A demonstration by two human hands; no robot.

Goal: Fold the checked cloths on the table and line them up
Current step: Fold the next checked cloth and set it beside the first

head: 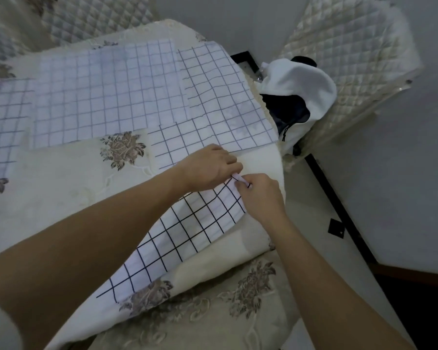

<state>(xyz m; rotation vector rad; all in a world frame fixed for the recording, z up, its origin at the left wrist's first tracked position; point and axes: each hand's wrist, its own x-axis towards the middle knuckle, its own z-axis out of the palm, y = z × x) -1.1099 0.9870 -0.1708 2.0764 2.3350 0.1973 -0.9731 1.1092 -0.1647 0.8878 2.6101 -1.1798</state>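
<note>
Both hands meet at one corner of the near cloth (187, 238), the checked piece lying on the worktop (61, 198) closest to the person. The left hand (210, 168) comes in from above the cloth, knuckles up, its fingers (234, 166) curled narrow and pinched on the corner. The right hand (259, 195) meets it from the edge side, its fingers (242, 184) also narrow and closed on the same small bunch of fabric, which shows between the two hands as a pale tuft with one dark line. The hands touch or nearly touch there. From the pinched corner the cloth runs back toward the person, lying diagonally over the worktop's edge.

Three more checked cloths lie flat farther off: a right cloth (223, 97) just beyond the left hand, a middle cloth (106, 92) beside it and overlapping its edge, and a left cloth (3, 122) cut off by the frame.

The left forearm hides most of the near cloth's left side, so its full outline cannot be made out. Both thumbs are hidden. A white and dark garment (299, 92) hangs on a quilted chair (352, 51) past the worktop's right edge.
</note>
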